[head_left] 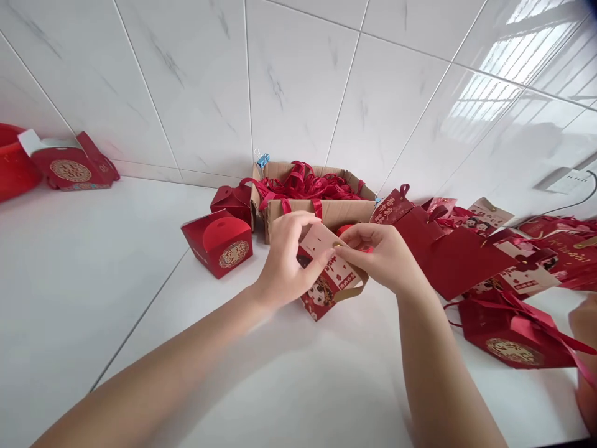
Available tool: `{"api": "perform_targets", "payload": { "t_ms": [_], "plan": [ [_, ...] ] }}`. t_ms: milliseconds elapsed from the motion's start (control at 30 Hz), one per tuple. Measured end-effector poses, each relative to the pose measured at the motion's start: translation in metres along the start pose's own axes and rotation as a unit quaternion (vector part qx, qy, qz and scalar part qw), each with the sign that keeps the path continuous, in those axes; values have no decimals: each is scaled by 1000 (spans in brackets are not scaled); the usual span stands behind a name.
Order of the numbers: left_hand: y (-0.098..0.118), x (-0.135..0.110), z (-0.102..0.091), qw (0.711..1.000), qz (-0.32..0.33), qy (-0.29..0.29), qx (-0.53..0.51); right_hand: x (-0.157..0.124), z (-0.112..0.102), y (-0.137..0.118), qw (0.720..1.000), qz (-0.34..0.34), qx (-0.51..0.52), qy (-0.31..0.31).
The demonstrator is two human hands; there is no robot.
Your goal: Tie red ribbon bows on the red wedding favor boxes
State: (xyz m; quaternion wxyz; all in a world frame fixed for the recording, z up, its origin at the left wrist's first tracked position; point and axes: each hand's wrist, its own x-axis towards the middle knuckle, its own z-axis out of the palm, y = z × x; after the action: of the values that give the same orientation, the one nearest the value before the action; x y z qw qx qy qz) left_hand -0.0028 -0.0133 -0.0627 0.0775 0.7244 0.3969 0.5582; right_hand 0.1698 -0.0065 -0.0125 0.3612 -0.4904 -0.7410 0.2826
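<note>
Between my two hands, above the white surface, is a small pink-and-red paper gift box (321, 291) with a printed cartoon figure. A tan ribbon strap loops out at its right side. My left hand (291, 261) is closed around the left and top of the box, thumb reaching across its front. My right hand (375, 255) pinches at a small gold button near the top edge, its fingertips meeting the left thumb. Behind the hands stands a cardboard box (336, 213) filled with dark red ribbons (312, 185).
Left of the cardboard box stand two red gift boxes (217, 242). A printed red box (74, 168) and red basin (13, 162) sit far left. Red boxes and bags (466, 255) pile up at right, near a ribboned box (513, 330). A tiled wall (298, 81) rises behind.
</note>
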Motion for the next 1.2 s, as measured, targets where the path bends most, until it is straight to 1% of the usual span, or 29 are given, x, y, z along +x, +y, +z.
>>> {"api": "perform_targets", "payload": {
  "t_ms": [33, 67, 133, 200, 267, 333, 433, 567, 633, 700, 767, 833, 900, 1000, 1100, 1200],
  "plan": [
    [-1, 5, -5, 998, -43, -44, -31, 0, 0, 0, 1000, -3, 6, -15],
    [-3, 9, -9, 988, -95, -95, -72, -1, -1, 0, 999, -6, 14, -31],
    [-7, 14, -15, 948, -204, -184, -159, 0, -2, 0, 997, -16, 31, -66],
    [-10, 16, -17, 903, -278, -234, -230, 0, -3, 0, 994, -25, 44, -94],
    [-13, 16, -16, 872, -310, -251, -283, 0, -3, 1, 992, -26, 55, -113],
    [-14, 16, -14, 855, -328, -254, -313, 1, -3, 2, 989, -18, 66, -131],
    [-15, 17, -12, 842, -349, -250, -325, -1, -4, 3, 986, -11, 75, -152],
    [-22, 16, -13, 820, -372, -271, -339, -4, -2, 0, 979, -12, 90, -182],
    [-27, 15, -14, 809, -380, -282, -350, -7, 0, -3, 979, -14, 88, -184],
    [-32, 14, -14, 803, -384, -287, -354, -8, 3, -5, 980, -17, 79, -180],
    [-34, 14, -14, 803, -385, -288, -353, -8, 5, -5, 982, -18, 71, -176],
    [-32, 15, -15, 810, -381, -284, -344, -7, 6, -4, 985, -14, 57, -160],
    [-27, 16, -16, 834, -366, -274, -310, -6, 6, -3, 989, -10, 43, -139],
    [-17, 20, -22, 883, -328, -247, -228, -5, 4, -2, 990, -6, 50, -130],
    [-10, 24, -30, 917, -306, -196, -166, -6, 0, -3, 992, -23, 45, -113],
    [-8, 28, -38, 940, -298, -117, -116, -8, -2, -2, 996, -50, -13, -78]
  ]
}}
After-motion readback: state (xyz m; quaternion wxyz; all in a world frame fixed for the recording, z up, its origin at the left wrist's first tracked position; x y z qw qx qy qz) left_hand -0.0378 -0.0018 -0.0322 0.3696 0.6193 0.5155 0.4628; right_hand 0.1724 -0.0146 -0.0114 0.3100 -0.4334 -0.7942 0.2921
